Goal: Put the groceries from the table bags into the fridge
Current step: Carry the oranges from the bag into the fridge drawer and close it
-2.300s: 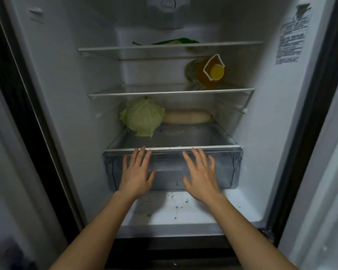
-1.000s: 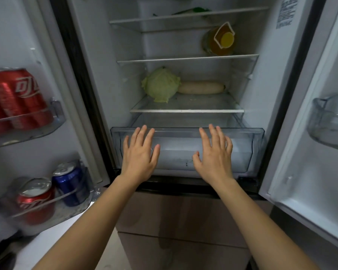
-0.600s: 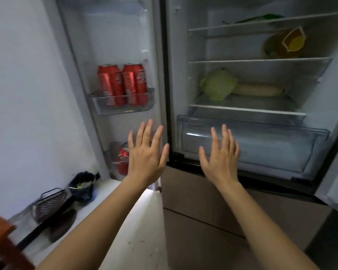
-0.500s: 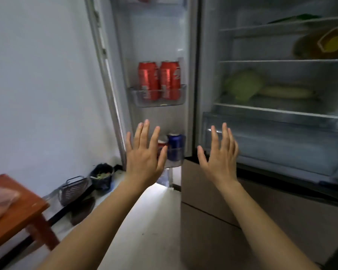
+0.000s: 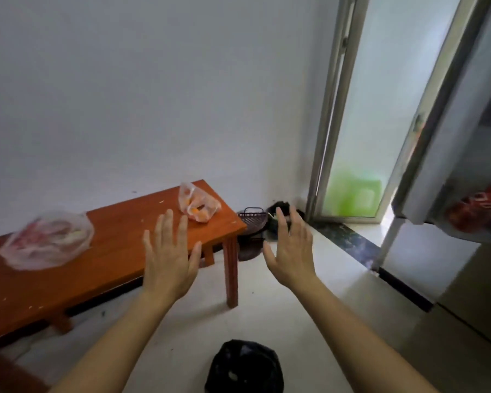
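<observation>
Room: a plain white wall (image 5: 153, 95) was seen behind, with a pale tiled floor (image 5: 267, 307) below it and a frosted sliding door (image 5: 360, 109) at 1 o'clock in the view.
Counter: a low orange-brown wooden counter (image 5: 111, 259) was set along the wall, at 9 o'clock in the view.
Fridge: its open door (image 5: 437, 137) was seen at 3 o'clock, with a blurred red can (image 5: 476, 211) in the door shelf.
Floor: a black bag (image 5: 244, 367) lay at 6 o'clock; a dark basket (image 5: 252, 221) stood in the corner just past the counter's end.
Small bag (image 5: 197, 207): a clear bag with orange contents was placed near the counter's right end, at 1 o'clock from the left hand (image 5: 169, 259) and 10 o'clock from the right hand (image 5: 291, 251), touched by neither.
Large bag (image 5: 47, 241): a blurred clear bag with reddish contents was placed on the counter at 9 o'clock from the left hand, well apart from it.
Fingers: on both hands they were held straight and spread, backs to the camera, with nothing gripped.
</observation>
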Demonstrator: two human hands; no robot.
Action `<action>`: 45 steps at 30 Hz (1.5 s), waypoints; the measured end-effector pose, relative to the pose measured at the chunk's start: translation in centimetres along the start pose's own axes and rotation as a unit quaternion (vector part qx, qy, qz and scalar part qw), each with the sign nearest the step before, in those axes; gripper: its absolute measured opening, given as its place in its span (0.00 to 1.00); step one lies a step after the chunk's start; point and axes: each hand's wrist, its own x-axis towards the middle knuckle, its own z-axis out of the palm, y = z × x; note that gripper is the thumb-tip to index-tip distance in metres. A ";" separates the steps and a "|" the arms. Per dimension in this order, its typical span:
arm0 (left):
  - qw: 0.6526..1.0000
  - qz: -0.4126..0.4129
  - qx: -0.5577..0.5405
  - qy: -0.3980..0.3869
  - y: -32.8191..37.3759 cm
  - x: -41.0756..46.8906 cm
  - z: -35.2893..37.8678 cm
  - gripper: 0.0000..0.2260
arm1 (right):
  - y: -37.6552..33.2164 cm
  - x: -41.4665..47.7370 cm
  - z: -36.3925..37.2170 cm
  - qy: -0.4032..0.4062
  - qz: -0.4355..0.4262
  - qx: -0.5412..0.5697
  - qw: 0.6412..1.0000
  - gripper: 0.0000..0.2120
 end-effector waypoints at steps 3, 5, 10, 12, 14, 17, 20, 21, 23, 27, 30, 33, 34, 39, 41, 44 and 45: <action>0.999 -0.038 0.003 -0.020 -4.8 1.5 1.2 0.32 | -3.9 2.5 4.6 -0.027 -0.029 0.006 0.999 0.37; 0.998 -0.048 0.011 -0.033 -7.4 3.5 2.7 0.32 | -5.4 4.6 7.9 -0.040 -0.035 0.009 0.999 0.36; 0.996 -0.041 0.045 -0.070 -12.1 12.4 7.4 0.33 | -6.7 11.9 16.3 -0.055 -0.021 0.028 0.998 0.31; 0.993 -0.038 0.053 -0.097 -13.3 16.7 9.0 0.30 | -6.8 15.4 19.1 -0.069 -0.005 0.028 0.997 0.30; 0.992 -0.021 0.058 -0.113 -14.5 20.7 10.5 0.29 | -7.2 19.0 21.3 -0.079 0.004 0.032 0.996 0.28; 0.985 0.018 0.054 -0.161 -16.3 26.2 12.7 0.28 | -8.2 24.6 24.0 -0.098 0.004 0.058 0.993 0.25; 0.975 0.042 0.042 -0.214 -18.5 30.0 15.7 0.27 | -9.2 28.5 27.1 -0.135 0.002 0.083 0.987 0.22; 0.971 0.051 0.040 -0.229 -19.2 31.2 16.9 0.26 | -9.5 29.6 28.2 -0.146 0.000 0.086 0.986 0.22; 0.964 0.067 0.032 -0.257 -20.6 33.9 19.5 0.26 | -10.0 31.6 30.6 -0.176 0.007 0.095 0.980 0.22; 0.950 0.117 0.002 -0.290 -22.8 39.8 25.3 0.24 | -10.5 35.0 36.2 -0.245 0.041 0.138 0.959 0.19; 0.933 0.183 -0.055 -0.306 -23.8 44.6 30.3 0.22 | -10.6 37.3 40.3 -0.268 0.091 0.179 0.942 0.18; 0.900 0.238 -0.133 -0.340 -24.1 48.9 34.9 0.20 | -10.8 39.0 44.0 -0.294 0.184 0.234 0.908 0.18; 0.888 0.250 -0.156 -0.354 -24.1 50.0 36.3 0.20 | -10.9 39.3 45.2 -0.304 0.216 0.256 0.892 0.18; 0.837 0.307 -0.131 -0.433 -24.6 53.4 42.9 0.13 | -10.8 40.5 51.5 -0.356 0.322 0.285 0.830 0.18; 0.838 0.311 -0.074 -0.442 -25.4 54.1 44.4 0.07 | -10.3 40.7 53.8 -0.364 0.322 0.235 0.842 0.18; 0.849 0.275 -0.021 -0.450 -26.7 55.2 46.2 0.08 | -9.6 41.1 56.4 -0.372 0.289 0.139 0.871 0.19; 0.855 0.260 -0.013 -0.449 -27.2 55.3 47.2 0.10 | -9.6 41.3 57.1 -0.382 0.283 0.104 0.874 0.21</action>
